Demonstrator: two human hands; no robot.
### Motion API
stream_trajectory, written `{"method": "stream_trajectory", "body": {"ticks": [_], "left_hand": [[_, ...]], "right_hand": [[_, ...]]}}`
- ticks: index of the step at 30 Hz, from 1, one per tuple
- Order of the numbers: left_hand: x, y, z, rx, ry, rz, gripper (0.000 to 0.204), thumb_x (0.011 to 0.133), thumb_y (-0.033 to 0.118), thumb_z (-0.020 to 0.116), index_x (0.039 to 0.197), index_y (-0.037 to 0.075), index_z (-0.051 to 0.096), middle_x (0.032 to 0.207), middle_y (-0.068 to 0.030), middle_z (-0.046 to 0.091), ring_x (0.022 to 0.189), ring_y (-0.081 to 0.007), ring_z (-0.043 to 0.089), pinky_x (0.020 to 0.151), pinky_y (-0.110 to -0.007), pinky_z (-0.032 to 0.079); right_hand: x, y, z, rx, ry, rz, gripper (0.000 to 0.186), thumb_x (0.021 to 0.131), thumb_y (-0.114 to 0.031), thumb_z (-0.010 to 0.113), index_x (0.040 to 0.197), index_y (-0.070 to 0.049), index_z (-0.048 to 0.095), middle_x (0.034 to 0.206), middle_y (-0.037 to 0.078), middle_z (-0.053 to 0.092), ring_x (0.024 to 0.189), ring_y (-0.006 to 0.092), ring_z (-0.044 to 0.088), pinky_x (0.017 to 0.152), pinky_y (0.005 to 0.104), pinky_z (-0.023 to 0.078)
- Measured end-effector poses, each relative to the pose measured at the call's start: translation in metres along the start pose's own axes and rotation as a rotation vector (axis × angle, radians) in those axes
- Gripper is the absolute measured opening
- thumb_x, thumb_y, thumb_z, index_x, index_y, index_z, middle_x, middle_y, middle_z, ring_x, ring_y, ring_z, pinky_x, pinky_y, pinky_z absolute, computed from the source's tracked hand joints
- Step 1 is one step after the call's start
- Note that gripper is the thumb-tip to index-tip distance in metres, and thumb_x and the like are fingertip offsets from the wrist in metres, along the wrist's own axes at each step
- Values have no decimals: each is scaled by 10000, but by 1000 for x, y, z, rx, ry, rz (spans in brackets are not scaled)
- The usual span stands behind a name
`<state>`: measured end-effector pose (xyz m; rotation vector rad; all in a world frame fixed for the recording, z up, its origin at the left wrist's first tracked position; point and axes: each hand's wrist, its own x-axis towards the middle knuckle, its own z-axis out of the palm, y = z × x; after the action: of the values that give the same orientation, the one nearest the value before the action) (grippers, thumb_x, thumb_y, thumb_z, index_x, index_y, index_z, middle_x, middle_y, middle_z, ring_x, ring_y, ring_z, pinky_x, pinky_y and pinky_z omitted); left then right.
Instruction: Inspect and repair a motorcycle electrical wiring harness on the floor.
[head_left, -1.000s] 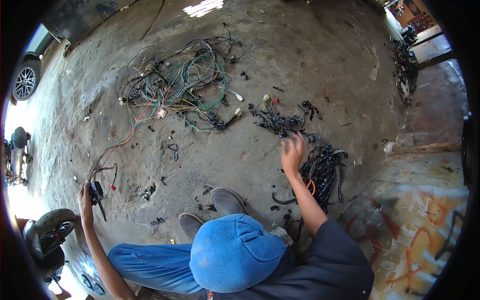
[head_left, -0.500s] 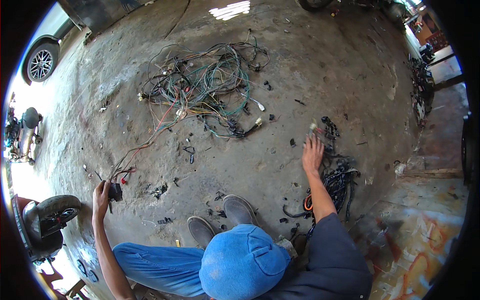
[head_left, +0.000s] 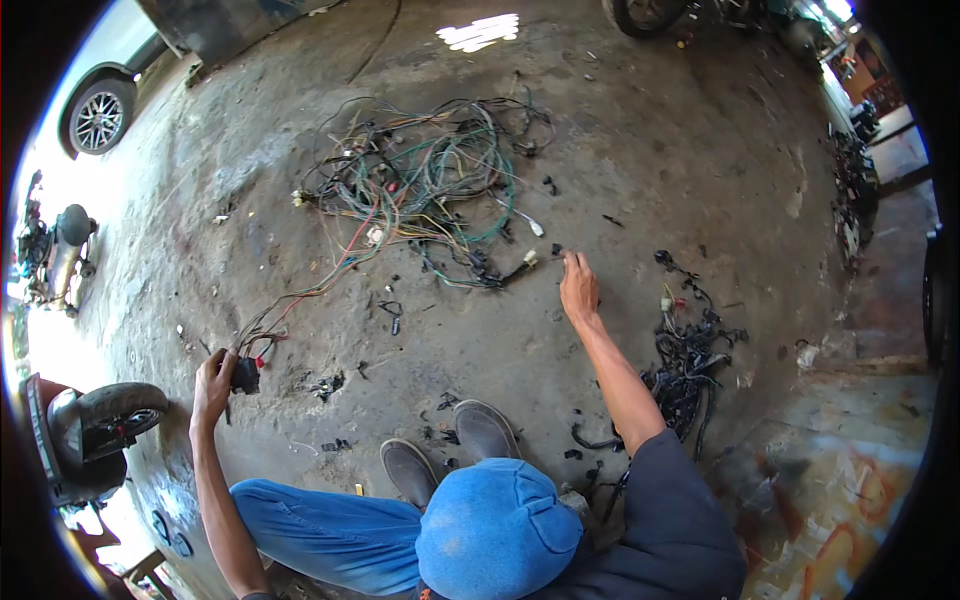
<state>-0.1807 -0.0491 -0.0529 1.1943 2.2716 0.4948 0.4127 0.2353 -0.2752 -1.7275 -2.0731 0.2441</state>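
At the left, my left hand (head_left: 211, 388) is closed on a black box-shaped connector (head_left: 244, 376). Several thin wires run from the connector up to a large loose wiring harness (head_left: 440, 170) of green, red, yellow and black wires on the floor. My right hand (head_left: 579, 287) is low over the floor, right of the harness. Its fingers are drawn together beside a small black piece (head_left: 557, 249); whether they grip it is unclear. Near the fingertips lies a harness end with a whitish plug (head_left: 530, 258). Right of my forearm is a heap of black cables (head_left: 690, 365).
Black scraps (head_left: 327, 386) are scattered over the stained concrete floor (head_left: 480, 345). A scooter wheel (head_left: 120, 415) stands at the left, a car wheel (head_left: 101, 117) at the upper left, another tyre (head_left: 640, 15) at the far edge. My shoes (head_left: 486, 430) are at the near middle.
My right hand has moved left from the black cable heap to the small black piece near the harness. My left hand keeps hold of the connector. The whole view has shifted slightly.
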Motion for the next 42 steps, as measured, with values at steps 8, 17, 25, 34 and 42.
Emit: {"method": "stream_trajectory", "body": {"ticks": [8, 17, 25, 34, 42], "left_hand": [[-9, -1, 7, -56, -73, -162, 454, 1048, 383, 545, 982, -56, 639, 708, -97, 590, 659, -152, 542, 602, -364, 441], [-5, 0, 128, 356, -565, 194, 456, 982, 404, 639, 1177, -8, 626, 1225, -249, 617, 1125, -396, 634, 934, -470, 514], [72, 178, 242, 103, -308, 776, 365, 948, 266, 661, 1226, 41, 587, 1259, -194, 584, 1188, -374, 579, 1032, -433, 468], [112, 221, 391, 492, -14, 882, 747, 857, 435, 739, 1500, 185, 452, 1570, -189, 376, 1451, -383, 355, 1156, -613, 313], [182, 238, 285, -18, 156, 891, 112, 948, 173, 640, 963, 79, 581, 967, -122, 625, 820, -289, 666, 621, -395, 534]], "right_hand": [[5, -12, 25, -106, 166, -320, 282, 966, -13, 553, 1234, 0, 641, 1182, 152, 623, 1179, 353, 571, 1013, 487, 462], [-160, 88, -59, -69, -82, -69, 117, 791, -14, 615, 885, -65, 662, 871, 143, 684, 858, 374, 656, 796, 473, 515], [-190, 112, -144, -486, -80, 551, 305, 873, -148, 635, 1159, -41, 631, 1038, 235, 662, 991, 416, 644, 837, 532, 501], [-127, -7, -71, -12, -22, 222, 400, 810, -13, 660, 1209, -16, 653, 1212, 173, 556, 1186, 372, 524, 1019, 483, 414], [-66, -36, -31, 165, 53, 281, 262, 908, -13, 598, 1156, -33, 684, 1183, 162, 569, 1136, 362, 562, 936, 463, 469]]}}
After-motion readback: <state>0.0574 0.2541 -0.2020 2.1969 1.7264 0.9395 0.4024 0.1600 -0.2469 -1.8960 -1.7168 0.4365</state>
